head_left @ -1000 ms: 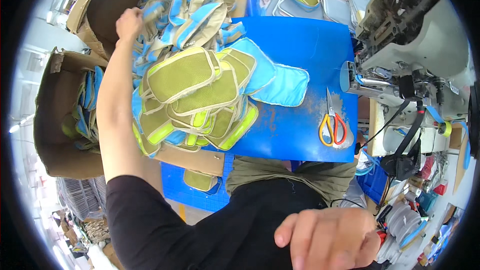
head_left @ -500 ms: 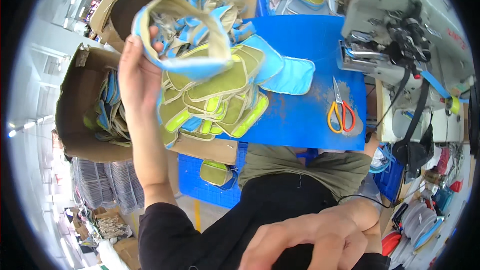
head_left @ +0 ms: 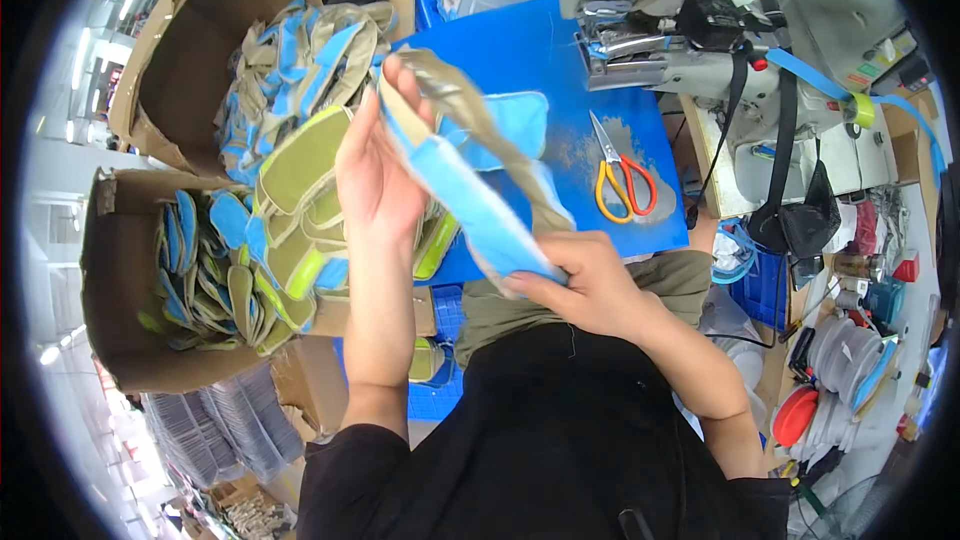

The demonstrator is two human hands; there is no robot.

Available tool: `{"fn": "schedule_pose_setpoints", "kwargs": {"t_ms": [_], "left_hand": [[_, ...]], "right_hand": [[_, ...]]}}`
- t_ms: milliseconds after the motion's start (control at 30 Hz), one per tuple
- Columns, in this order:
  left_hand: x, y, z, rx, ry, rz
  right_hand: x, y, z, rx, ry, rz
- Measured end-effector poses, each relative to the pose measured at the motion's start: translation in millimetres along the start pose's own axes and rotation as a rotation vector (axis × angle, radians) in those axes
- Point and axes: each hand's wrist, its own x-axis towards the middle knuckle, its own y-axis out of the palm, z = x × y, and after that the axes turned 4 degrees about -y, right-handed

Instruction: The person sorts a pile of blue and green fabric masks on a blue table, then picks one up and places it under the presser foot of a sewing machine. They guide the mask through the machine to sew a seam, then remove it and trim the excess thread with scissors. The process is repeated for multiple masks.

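Note:
A closed loop of fabric strip [head_left: 480, 202], light blue and khaki with pale edges, is stretched at a slant between my hands above the blue tabletop [head_left: 520, 40]. My left hand [head_left: 385, 175] holds its upper end, palm turned up, with the fingers curled inside the loop. At the lower end my right hand [head_left: 595, 285] grips the strip between thumb and fingers. Beneath and left of my left hand lies a heap of olive-green rounded fabric panels [head_left: 300, 160] with pale piping. A light blue panel [head_left: 522, 120] lies on the tabletop behind the loop.
Orange-and-red-handled scissors [head_left: 625, 190] lie right of the loop. A sewing machine [head_left: 640, 65] stands at the back right. On the left, one cardboard box [head_left: 165, 90] is beside a mound of similar strips [head_left: 300, 60]; another box [head_left: 110, 290] holds green and blue pieces.
My right hand has come up from near my body and taken hold of the loop's lower end. My left hand has brought the loop nearer, and the view has shifted.

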Motion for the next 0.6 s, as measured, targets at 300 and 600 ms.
{"fn": "schedule_pose_setpoints", "kwargs": {"t_ms": [300,600], "left_hand": [[20,-42,25,0.647,0.305,-0.462],[10,-42,63,0.102,-0.053,-0.356]], "right_hand": [[-43,-8,-5,-0.236,-0.156,-0.180],[-32,-23,-15,-0.183,0.054,-0.255]]}}
